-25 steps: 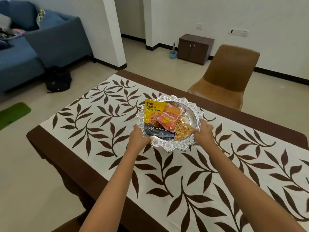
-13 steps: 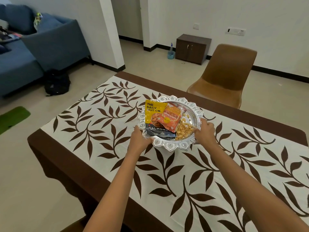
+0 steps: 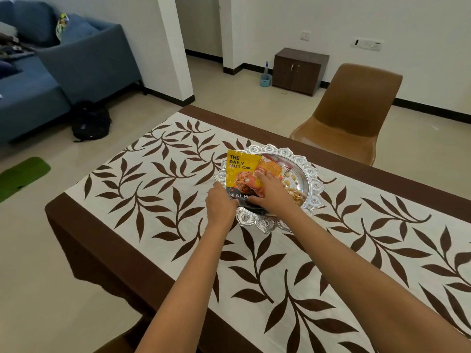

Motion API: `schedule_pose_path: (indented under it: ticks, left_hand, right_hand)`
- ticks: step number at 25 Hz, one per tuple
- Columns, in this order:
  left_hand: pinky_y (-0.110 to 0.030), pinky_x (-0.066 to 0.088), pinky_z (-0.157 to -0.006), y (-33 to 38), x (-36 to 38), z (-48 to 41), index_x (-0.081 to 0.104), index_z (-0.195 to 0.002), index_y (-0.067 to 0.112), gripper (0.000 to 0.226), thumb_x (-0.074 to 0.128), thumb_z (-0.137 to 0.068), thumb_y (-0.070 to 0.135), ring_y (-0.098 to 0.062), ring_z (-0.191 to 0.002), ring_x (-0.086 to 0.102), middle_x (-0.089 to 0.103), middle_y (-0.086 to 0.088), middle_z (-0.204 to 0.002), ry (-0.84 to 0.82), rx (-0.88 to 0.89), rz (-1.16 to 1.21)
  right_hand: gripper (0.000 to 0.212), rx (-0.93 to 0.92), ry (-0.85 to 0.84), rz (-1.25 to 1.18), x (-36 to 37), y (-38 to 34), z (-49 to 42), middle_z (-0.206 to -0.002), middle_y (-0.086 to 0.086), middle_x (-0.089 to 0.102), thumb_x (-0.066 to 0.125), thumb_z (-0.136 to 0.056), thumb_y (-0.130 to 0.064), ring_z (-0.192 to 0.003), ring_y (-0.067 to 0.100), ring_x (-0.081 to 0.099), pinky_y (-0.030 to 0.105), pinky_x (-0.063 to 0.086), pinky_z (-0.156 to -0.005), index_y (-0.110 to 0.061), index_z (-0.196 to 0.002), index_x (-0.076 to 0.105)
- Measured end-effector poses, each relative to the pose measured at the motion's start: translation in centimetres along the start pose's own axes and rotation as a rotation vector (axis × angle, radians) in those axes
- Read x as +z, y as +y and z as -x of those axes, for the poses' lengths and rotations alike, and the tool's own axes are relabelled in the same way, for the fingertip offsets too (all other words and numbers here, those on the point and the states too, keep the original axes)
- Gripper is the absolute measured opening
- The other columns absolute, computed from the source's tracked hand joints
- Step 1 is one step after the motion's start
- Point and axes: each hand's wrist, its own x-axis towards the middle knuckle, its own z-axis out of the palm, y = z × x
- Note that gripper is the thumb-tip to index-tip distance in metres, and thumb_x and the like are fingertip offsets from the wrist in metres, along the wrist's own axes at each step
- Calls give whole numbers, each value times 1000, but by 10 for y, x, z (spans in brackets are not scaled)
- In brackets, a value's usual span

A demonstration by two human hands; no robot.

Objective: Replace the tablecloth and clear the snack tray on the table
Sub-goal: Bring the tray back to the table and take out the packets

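A silver snack tray (image 3: 312, 171) with a scalloped rim sits on the white tablecloth (image 3: 158, 189), which has a brown leaf print and a brown border. The tray holds a yellow-and-black almond packet (image 3: 238, 165), an orange packet (image 3: 271, 166) and loose nuts (image 3: 293, 186). My left hand (image 3: 220, 207) grips the tray's near-left rim, beside the almond packet's lower corner. Over the packets lies my right hand (image 3: 270, 193), fingers on the orange packet and thumb curled against the almond packet's dark lower edge.
A brown chair (image 3: 351, 110) stands at the table's far side. Beyond it a dark cabinet (image 3: 298, 70) and a spray bottle (image 3: 265, 77) stand by the wall. To the left are a blue sofa (image 3: 51, 72), a black backpack (image 3: 90, 121) and a green mat (image 3: 20, 177).
My right hand has left the tray's right rim and moved left onto the packets. My left hand stays at the near-left rim. The tray has not moved.
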Motion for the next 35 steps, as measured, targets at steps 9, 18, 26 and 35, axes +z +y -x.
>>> schedule_pose_path:
  ticks: [9,18,26,35]
  left_hand:
    - [-29,52,-70,-1,-3,-8,50,-124,8,33,54,-92,12,-21,-92,61,60,-10,-111,-87,-70,197]
    - [-41,58,-81,7,-7,-24,69,-89,10,32,72,-81,41,-28,-88,70,72,-14,-92,-246,-266,650]
    - [-42,58,-81,-4,-7,-33,66,-108,13,24,63,-86,20,-18,-90,69,71,-3,-102,-7,-135,553]
    - [-36,59,-78,47,-19,-17,56,-121,16,32,64,-90,14,-22,-98,69,69,-9,-111,-294,175,858]
  right_hand:
    - [26,-139,262,-60,4,-6,2,-98,6,65,50,-91,-10,-83,24,59,31,44,-68,-13,-115,59]
    - [33,-363,153,-439,9,-21,29,-92,-8,59,57,-84,-2,-70,-9,53,12,38,-65,-7,-116,58]
    - [26,126,304,-500,-18,33,10,-108,4,64,48,-88,2,-86,16,58,30,47,-79,-12,-102,65]
    - [82,329,-203,-1410,-58,37,11,-127,16,60,39,-80,-73,-113,32,61,39,57,-79,-12,-135,47]
